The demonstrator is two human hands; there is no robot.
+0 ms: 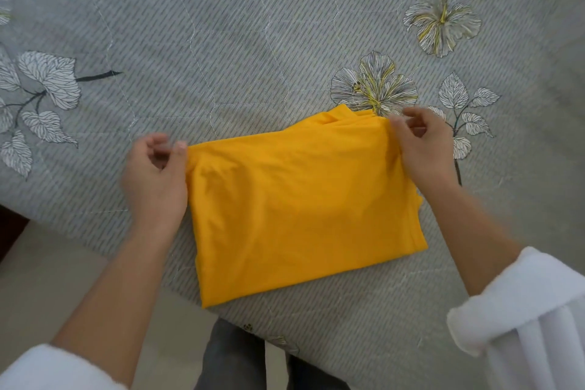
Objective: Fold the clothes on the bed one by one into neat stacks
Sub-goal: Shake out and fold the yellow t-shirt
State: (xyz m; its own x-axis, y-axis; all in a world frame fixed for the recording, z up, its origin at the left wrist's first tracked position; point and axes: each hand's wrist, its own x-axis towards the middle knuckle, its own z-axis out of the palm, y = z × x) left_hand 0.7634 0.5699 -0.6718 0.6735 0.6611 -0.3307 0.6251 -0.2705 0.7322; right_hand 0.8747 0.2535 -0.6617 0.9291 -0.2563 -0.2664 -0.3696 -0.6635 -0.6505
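Note:
A yellow garment (300, 199) lies folded into a rough rectangle on the bed near its front edge. My left hand (155, 180) pinches the garment's far left corner between thumb and fingers. My right hand (421, 146) pinches the far right corner, where the cloth bunches into a few folds. Both forearms reach in from below with white sleeves pushed up. No other clothes show in this view.
The bed is covered by a grey striped quilt (253, 41) printed with white flowers and leaves. Its front edge runs diagonally at the lower left, with pale floor (47, 279) beyond. My legs in dark trousers (234, 358) stand at the bed's edge.

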